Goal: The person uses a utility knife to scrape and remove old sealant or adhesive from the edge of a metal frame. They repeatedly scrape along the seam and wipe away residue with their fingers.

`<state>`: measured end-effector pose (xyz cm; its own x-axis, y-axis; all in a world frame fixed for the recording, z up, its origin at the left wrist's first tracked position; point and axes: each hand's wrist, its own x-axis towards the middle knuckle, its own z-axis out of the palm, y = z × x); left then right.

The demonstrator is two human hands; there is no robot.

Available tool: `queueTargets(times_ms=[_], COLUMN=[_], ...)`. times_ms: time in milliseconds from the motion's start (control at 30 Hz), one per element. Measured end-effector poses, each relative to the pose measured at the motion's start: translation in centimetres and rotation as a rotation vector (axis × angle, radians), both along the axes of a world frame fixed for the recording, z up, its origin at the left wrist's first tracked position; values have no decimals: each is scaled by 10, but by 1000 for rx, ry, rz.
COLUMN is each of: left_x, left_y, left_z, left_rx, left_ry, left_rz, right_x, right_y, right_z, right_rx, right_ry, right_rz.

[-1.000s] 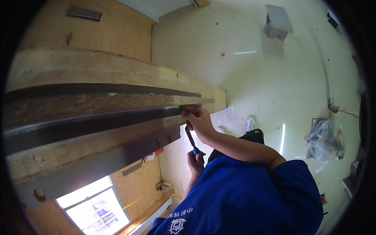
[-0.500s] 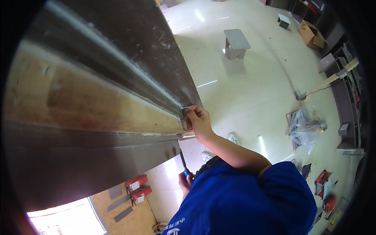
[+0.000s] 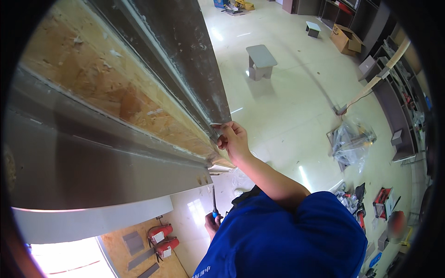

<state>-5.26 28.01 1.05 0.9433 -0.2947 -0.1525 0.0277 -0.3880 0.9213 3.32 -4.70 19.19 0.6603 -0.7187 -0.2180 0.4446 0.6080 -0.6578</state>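
My right hand (image 3: pixel 235 140) is at the end of a dark brown frame (image 3: pixel 185 46), fingers pinched against its grooved edge. A small pale sliver shows at the fingertips; what they hold is too small to make out. A pale line (image 3: pixel 162 58) runs along the frame's groove towards this hand. Lower down, my left hand (image 3: pixel 212 224) is closed around the blue handle of a screwdriver-like tool (image 3: pixel 214 199). Its dark, thin shaft points up, near the end of the lower brown panel (image 3: pixel 125 171). Between frame and panel lies a rough wood-chip board (image 3: pixel 139 104).
A grey stool (image 3: pixel 260 56) stands on the pale floor beyond the frame. To the right are a plastic-wrapped bundle (image 3: pixel 351 143), dark shelving (image 3: pixel 387 99) and an open cardboard box (image 3: pixel 346 39). Two red fire extinguishers (image 3: pixel 163 241) are at lower left.
My view has shifted, showing more of the wood-chip board and the panel's underside. My right hand stays pinched at the groove's end, and my left hand still holds the tool, now more upright.
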Motion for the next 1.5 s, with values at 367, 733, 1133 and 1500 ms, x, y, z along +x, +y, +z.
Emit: queueTargets(times_ms=[367,733,1133,1500], left_x=[-6,-7,-15,-10], left_y=[-4,-1,7,5], left_z=[5,-11,-5,-4], left_rx=[40,-52,-55,-77], left_ry=[52,50,33,61], left_rz=[-32,-112,-75,-91], right_x=[6,27,21,-3], right_y=[7,8,7,-1], right_z=[-9,9,26,43], right_rx=[169,163,39,14], right_ry=[-128,101,-33,150], right_rz=[-53,-113,-175,157])
